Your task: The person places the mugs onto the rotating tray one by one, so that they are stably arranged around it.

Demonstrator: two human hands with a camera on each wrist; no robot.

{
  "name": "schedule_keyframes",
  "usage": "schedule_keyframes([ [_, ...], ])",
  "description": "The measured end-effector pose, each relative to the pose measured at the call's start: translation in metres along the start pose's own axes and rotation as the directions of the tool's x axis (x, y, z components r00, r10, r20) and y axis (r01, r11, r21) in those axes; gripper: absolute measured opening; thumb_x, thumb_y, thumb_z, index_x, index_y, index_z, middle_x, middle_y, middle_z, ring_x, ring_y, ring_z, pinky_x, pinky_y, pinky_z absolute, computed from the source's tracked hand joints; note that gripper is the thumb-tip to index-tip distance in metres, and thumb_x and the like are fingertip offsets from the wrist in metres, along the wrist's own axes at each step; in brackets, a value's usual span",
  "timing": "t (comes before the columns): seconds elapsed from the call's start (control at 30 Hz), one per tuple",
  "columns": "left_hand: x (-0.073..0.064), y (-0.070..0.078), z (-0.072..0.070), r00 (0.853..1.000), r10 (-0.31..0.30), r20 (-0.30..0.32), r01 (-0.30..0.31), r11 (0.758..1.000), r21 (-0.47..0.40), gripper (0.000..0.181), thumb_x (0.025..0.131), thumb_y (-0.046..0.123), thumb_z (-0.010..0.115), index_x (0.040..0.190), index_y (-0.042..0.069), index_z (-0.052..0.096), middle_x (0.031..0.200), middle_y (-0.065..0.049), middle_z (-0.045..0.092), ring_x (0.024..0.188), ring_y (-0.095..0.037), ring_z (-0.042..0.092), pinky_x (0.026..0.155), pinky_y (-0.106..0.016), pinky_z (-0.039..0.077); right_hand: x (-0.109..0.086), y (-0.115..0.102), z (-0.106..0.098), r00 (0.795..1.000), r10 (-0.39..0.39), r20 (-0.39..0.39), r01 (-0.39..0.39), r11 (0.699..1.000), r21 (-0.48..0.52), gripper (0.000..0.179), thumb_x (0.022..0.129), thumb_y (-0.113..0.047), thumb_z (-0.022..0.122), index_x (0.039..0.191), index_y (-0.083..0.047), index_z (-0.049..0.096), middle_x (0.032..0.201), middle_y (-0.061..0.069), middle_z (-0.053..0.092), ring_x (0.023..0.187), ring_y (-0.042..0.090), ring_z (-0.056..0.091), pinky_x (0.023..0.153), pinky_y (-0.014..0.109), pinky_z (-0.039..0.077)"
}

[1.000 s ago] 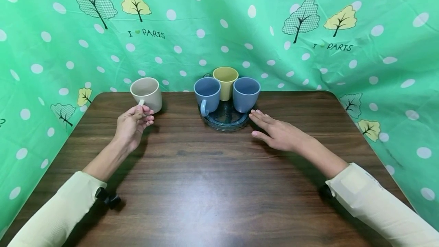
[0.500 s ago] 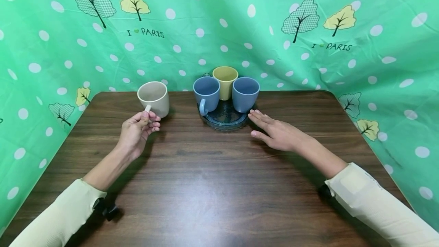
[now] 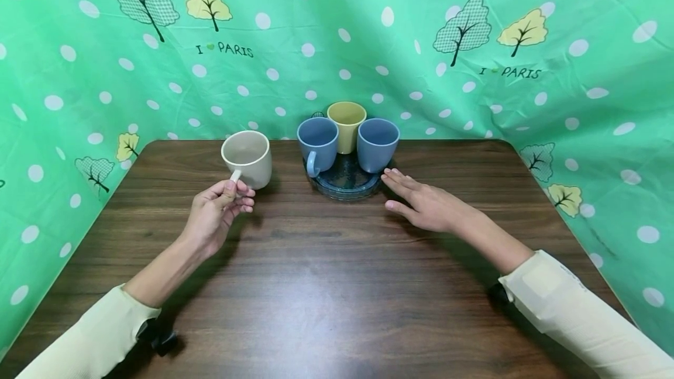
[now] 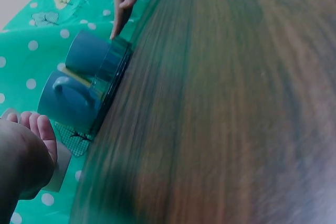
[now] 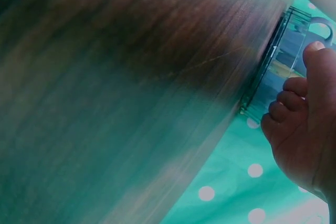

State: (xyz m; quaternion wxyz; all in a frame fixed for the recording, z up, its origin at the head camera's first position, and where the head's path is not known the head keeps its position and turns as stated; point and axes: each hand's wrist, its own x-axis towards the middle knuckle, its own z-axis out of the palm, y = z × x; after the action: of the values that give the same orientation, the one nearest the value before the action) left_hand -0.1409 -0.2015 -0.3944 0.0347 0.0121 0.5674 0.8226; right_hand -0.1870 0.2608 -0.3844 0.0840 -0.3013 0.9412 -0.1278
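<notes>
In the head view, my left hand (image 3: 218,215) pinches the handle of a pale cream mug (image 3: 253,159), held upright just above the table left of centre. A round, clear dark-tinted tray (image 3: 344,192) stands at the back middle. On it sit a blue mug (image 3: 318,139) with its handle facing me, a second blue mug (image 3: 378,148) whose handle is out of sight, and a yellow cup (image 3: 346,124) behind them. My right hand (image 3: 426,203) has its fingers straight, the tips at the tray's right edge. The left wrist view shows the blue mug (image 4: 73,100) by the tray wall.
The brown wood-grain table (image 3: 316,285) spreads out in front of the tray. A green cloth (image 3: 295,34) with white dots and trees hangs behind and along both sides. Black straps with small devices (image 3: 158,338) sit at the sleeve cuffs.
My left hand has carried the cream mug to the right and nearer to me, toward the tray. The right hand, the tray and its cups have stayed in place.
</notes>
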Motion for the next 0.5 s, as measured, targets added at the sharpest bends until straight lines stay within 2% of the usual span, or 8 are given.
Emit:
schedule_keyframes([
  [0.5, -0.02, -0.013, 0.017, 0.997, -0.002, 0.073, 0.0, 0.999, 0.032, 0.031, 0.119, 0.026, 0.056, 0.102, 0.012, 0.078, 0.101, 0.0, 0.08, 0.095, -0.012, 0.077, 0.087, -0.026, 0.067, 0.0, 0.0, 0.0, 1.0, -0.002, -0.006, 0.002, 1.0, 0.002, 0.073, 0.12, -0.047, 0.053, 0.178, -0.009, 0.032, 0.188, 0.015, 0.025, 0.175, 0.038, 0.026, 0.137, 0.065, 0.035],
])
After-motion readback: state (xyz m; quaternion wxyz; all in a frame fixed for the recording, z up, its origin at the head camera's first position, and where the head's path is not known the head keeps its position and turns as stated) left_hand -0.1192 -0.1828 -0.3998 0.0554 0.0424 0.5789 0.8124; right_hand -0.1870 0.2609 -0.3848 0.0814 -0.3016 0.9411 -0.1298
